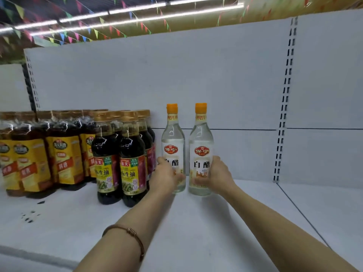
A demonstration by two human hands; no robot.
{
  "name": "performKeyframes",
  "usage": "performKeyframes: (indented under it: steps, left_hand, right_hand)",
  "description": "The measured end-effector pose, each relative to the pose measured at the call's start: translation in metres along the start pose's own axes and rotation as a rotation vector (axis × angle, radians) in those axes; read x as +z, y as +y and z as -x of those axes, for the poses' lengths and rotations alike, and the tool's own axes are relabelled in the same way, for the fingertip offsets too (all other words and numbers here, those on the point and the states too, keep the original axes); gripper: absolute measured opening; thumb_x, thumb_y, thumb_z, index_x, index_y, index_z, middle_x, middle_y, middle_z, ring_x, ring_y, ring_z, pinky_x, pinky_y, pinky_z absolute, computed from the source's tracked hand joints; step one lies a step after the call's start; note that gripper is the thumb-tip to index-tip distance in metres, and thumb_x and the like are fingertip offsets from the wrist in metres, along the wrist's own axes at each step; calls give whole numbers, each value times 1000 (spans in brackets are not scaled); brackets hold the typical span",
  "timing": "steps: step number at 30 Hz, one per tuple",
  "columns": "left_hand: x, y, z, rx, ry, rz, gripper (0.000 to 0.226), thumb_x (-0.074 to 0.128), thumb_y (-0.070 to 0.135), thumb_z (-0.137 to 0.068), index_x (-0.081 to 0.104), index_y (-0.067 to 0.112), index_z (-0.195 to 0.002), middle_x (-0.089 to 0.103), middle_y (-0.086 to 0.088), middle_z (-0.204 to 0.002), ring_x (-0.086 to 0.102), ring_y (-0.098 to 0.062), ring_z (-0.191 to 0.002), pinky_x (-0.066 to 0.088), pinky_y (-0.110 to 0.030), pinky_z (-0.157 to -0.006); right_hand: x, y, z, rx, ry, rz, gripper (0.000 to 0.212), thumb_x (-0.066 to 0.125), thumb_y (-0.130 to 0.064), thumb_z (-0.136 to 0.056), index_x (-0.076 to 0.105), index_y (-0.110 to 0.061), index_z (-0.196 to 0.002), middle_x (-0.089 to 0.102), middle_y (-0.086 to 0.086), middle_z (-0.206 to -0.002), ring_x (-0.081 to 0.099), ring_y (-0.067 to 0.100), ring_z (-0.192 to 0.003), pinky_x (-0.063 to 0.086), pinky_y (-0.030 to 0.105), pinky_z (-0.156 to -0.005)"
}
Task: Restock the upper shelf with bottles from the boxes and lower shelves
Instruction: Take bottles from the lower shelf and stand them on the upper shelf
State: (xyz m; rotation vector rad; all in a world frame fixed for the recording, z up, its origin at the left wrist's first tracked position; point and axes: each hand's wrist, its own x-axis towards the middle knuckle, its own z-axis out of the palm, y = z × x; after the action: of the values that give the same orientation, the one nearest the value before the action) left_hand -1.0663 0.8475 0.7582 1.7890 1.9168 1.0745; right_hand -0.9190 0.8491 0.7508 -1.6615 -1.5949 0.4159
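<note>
Two clear vinegar bottles stand upright, side by side on the upper shelf (245, 203), just right of the dark soy bottles (119, 158). The left hand (167, 176) grips the left vinegar bottle (173, 138) low down; the right hand (218, 176) grips the right vinegar bottle (200, 138) likewise. Bare shelf lies to their right.

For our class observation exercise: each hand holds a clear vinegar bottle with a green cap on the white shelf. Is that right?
Not quite. In the head view the caps are orange, not green. The left hand and right hand each hold a clear vinegar bottle on the white shelf.
</note>
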Motion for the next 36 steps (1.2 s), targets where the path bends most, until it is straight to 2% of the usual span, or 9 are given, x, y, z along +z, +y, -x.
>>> performKeyframes:
  steps: [4, 8, 14, 25, 36]
  left_hand:
    - [5, 2, -15, -49, 13, -81, 73, 72, 28, -85, 29, 0, -136, 55, -16, -128, 55, -33, -117, 46, -42, -94]
    - [9, 1, -27, -87, 22, -80, 79, 75, 30, -81, 28, 0, -138, 52, -17, -131, 52, -34, -121, 44, -44, -97]
    - [19, -1, -42, -86, 44, -83, 80, 74, 32, -81, 28, -1, -136, 53, -19, -129, 53, -37, -118, 47, -47, -95]
    - [27, -4, -58, -84, 40, -87, 76, 73, 32, -82, 27, 1, -134, 54, -19, -129, 51, -37, -121, 45, -48, -97]
    - [30, -9, -58, -78, 54, -60, 70, 72, 32, -83, 30, 3, -131, 56, -17, -124, 53, -36, -118, 47, -48, -95]
  right_hand:
    - [11, -6, -9, 21, 29, -42, 77, 87, -27, -70, 36, -13, -125, 56, 8, -125, 59, 30, -113, 49, 45, -95]
    - [18, -7, -19, -10, 24, 8, 72, 83, -26, -76, 34, -11, -127, 51, 11, -127, 57, 33, -113, 49, 47, -95]
    - [18, -4, -32, -17, 15, 34, 71, 81, -28, -77, 34, -9, -127, 50, 12, -127, 57, 33, -113, 49, 47, -95]
    - [23, -2, -38, -23, 41, 127, 70, 78, -35, -80, 32, -9, -127, 48, 11, -129, 55, 34, -113, 44, 40, -84]
    - [25, 1, -39, -40, 38, 121, 71, 77, -35, -81, 32, -9, -129, 48, 11, -130, 55, 35, -114, 46, 43, -89]
